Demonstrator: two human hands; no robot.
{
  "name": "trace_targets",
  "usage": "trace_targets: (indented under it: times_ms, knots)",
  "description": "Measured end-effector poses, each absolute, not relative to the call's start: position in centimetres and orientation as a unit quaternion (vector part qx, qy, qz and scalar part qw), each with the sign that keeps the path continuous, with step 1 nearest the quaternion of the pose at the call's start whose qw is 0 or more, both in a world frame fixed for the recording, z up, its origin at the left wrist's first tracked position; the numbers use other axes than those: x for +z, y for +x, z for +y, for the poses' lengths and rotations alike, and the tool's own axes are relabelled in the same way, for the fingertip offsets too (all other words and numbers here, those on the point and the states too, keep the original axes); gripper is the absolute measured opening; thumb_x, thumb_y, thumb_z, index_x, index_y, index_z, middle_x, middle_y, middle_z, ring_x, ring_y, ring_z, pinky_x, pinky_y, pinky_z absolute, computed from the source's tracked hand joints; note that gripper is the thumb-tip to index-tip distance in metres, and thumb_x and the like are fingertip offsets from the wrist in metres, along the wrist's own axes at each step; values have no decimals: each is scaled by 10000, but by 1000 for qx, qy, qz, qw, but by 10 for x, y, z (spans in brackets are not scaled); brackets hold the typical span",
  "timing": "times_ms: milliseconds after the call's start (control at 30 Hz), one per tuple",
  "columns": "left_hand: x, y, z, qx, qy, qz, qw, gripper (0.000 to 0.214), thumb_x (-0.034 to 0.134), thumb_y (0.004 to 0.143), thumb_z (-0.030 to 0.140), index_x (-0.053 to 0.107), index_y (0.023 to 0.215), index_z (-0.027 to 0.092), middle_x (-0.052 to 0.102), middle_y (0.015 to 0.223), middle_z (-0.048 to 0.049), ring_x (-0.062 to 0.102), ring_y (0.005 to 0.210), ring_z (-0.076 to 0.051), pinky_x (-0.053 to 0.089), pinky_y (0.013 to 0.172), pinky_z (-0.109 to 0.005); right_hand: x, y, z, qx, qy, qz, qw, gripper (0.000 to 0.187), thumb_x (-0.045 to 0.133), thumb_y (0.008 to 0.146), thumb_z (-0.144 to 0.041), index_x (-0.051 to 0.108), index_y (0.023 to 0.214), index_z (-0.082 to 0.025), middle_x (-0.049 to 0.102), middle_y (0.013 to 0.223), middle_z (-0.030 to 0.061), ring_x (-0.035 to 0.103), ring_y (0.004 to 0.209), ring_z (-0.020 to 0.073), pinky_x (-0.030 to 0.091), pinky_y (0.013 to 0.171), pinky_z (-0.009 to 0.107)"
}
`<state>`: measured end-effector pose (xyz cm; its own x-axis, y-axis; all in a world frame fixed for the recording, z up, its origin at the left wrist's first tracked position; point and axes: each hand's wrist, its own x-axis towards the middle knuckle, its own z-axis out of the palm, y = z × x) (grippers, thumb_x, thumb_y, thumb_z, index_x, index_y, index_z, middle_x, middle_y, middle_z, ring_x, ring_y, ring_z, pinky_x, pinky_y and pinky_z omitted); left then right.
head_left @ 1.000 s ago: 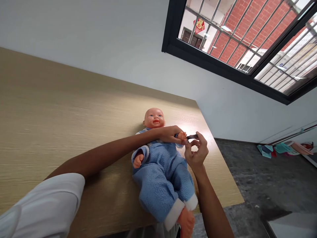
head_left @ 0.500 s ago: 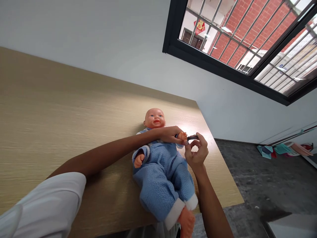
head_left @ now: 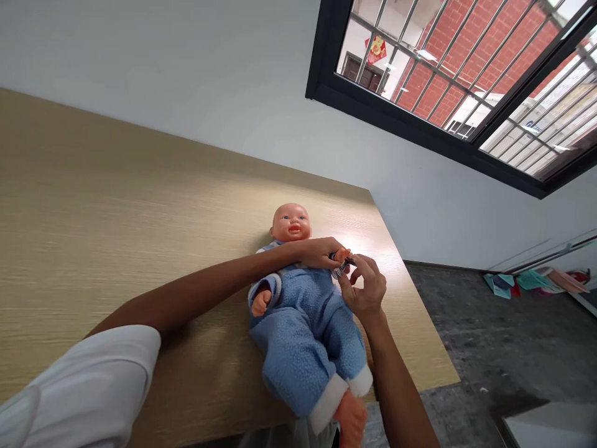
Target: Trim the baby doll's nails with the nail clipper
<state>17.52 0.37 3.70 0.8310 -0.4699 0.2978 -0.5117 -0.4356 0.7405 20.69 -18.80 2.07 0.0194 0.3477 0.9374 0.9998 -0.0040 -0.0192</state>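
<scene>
Head-camera view, tilted, of two bare hands at work on a baby doll (head_left: 298, 311); the doll lies on its back in the lower middle of the frame, on a wood-grain table (head_left: 116, 186), head toward the table's far edge; it wears a blue fleece suit (head_left: 305, 354) with white cuffs (head_left: 329, 401), and one bare plastic foot (head_left: 351, 420) shows at the bottom of the frame; the left hand (head_left: 319, 253), reaching in from the lower left out of a white sleeve (head_left: 79, 379), lies across the doll's chest, closed around the doll's raised hand (head_left: 342, 254); the right hand (head_left: 366, 292), coming up from the bottom right, pinches a small metal nail clipper (head_left: 344, 267) between thumb and fingers, its end right at the doll's fingers; upper right, a black-framed window (head_left: 401, 118) with steel bars shows a red brick wall (head_left: 508, 37) and a red hanging ornament (head_left: 375, 48), its gold figure unreadable; blue lettering beyond the bars (head_left: 532, 127) is too small to read; lower right, coloured papers (head_left: 517, 281) lie on a grey floor (head_left: 504, 336)
</scene>
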Motion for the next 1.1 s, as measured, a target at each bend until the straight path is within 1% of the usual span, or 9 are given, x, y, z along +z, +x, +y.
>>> trace_targets:
  times_ms: [133,267,400,500,633,733,867,1000,1100]
  knots:
    - [37,175,3,37,844,-284,452,197,583,852,286,624,751,122,642,723,-8,498,631,-91,401,616,-194,21,207,-188,-412,-585,-578,392,405,634,931,-198,525,1321,-184,695,1056,98,620,603,85,491,494,202]
    - [35,176,4,35,843,-287,455,212,564,856,274,574,703,128,599,682,1,459,603,-84,380,593,-198,23,206,-189,-424,-589,-584,363,377,629,941,-191,540,1307,-184,696,1020,98,642,635,102,491,497,205]
    - [34,177,5,42,850,-281,444,217,564,826,275,504,666,141,531,640,10,436,604,-94,380,591,-213,25,203,-190,-427,-605,-585,329,345,592,962,-166,559,1305,-192,710,999,92,690,734,133,554,609,226]
    - [33,178,4,37,855,-279,436,226,549,811,287,466,652,150,522,646,8,429,619,-98,389,609,-222,25,201,-190,-427,-609,-586,321,335,567,977,-159,565,1310,-200,715,1022,95,714,824,145,575,684,228]
    - [34,177,4,39,855,-278,435,242,533,801,308,418,648,161,492,643,14,414,622,-96,383,614,-228,23,202,-189,-441,-609,-582,311,373,633,954,-188,559,1319,-204,715,1018,91,717,826,144,568,682,221]
    - [35,176,4,42,852,-285,437,205,515,774,273,396,646,165,486,642,13,418,622,-99,384,614,-234,22,201,-189,-456,-613,-575,293,395,625,964,-205,543,1350,-226,715,1040,87,717,819,130,552,672,208]
    - [37,175,4,40,850,-285,440,151,507,763,236,420,663,163,509,655,12,434,637,-104,399,635,-235,23,199,-188,-467,-608,-577,282,417,618,971,-203,530,1379,-220,728,1023,91,707,789,124,534,668,209]
    - [41,173,4,31,860,-280,426,57,500,757,179,500,711,146,547,681,7,458,655,-108,407,653,-234,21,199,-185,-483,-614,-568,259,492,601,976,-179,481,1449,-233,743,1014,91,705,784,130,528,692,220]
    - [43,173,5,23,867,-280,411,49,497,760,145,533,728,135,579,707,-6,485,676,-115,424,672,-232,19,198,-183,-496,-618,-560,239,526,583,981,-170,449,1486,-235,745,1021,96,701,769,129,517,687,223]
